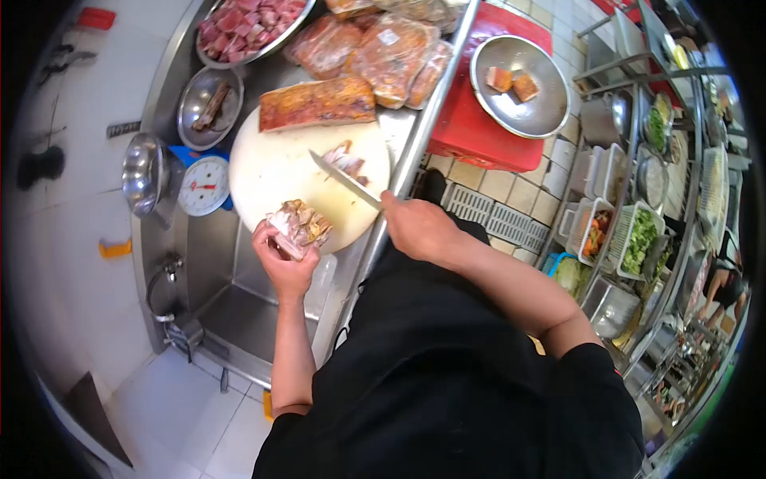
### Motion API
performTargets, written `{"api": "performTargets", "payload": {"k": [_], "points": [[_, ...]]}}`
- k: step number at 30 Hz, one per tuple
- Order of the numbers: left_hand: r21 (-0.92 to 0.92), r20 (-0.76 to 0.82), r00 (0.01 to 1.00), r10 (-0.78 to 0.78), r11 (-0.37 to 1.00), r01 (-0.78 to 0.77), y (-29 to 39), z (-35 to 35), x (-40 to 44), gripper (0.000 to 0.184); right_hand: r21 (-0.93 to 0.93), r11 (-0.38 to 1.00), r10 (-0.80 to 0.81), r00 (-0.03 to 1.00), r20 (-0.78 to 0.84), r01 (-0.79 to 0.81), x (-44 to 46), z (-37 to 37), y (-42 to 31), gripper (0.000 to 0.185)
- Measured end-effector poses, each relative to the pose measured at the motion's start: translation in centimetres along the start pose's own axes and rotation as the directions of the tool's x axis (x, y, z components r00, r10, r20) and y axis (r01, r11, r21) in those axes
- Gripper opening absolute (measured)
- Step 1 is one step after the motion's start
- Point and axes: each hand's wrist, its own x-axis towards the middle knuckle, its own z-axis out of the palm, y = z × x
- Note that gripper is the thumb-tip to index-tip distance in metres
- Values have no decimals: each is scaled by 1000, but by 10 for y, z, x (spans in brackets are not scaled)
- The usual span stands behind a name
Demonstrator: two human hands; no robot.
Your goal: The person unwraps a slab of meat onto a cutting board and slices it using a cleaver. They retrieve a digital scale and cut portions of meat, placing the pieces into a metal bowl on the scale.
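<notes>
My left hand point(287, 267) is closed around a chunk of meat point(299, 226) with a browned, uneven surface, at the near edge of the round cutting board point(271, 172). In my right hand point(419, 230) is a knife point(343, 178), its blade pointing away to the left over the board. Beside the blade tip lie some pale trimmed scraps point(345, 160). A long slab of browned meat point(319, 104) rests across the far part of the board. The fingers on the knife handle are wrapped tight, hiding most of it.
Left of the board stand a blue scale point(203, 185) and a small metal bowl point(211, 108). A large bowl of diced meat point(251, 28) and bagged meat point(391, 56) lie beyond. A metal bowl point(550, 88) with two chunks sits on a red block point(487, 136). Below is a sink point(243, 307).
</notes>
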Motion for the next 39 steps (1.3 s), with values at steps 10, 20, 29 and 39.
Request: {"api": "performTargets", "payload": {"k": [10, 20, 29, 39], "points": [[422, 138, 990, 5, 904, -64, 27, 33, 12, 68, 68, 980, -184, 980, -79, 189, -30, -6, -26, 19], [-386, 264, 732, -628, 626, 677, 20, 27, 49, 45, 95, 991, -89, 993, -78, 97, -33, -5, -5, 18], [-194, 335, 624, -706, 597, 779, 5, 27, 48, 47, 61, 990, -121, 992, -42, 124, -33, -3, -3, 19], [295, 346, 938, -33, 953, -75, 21, 24, 24, 65, -38, 981, -192, 969, -154, 188, -51, -9, -27, 17]]}}
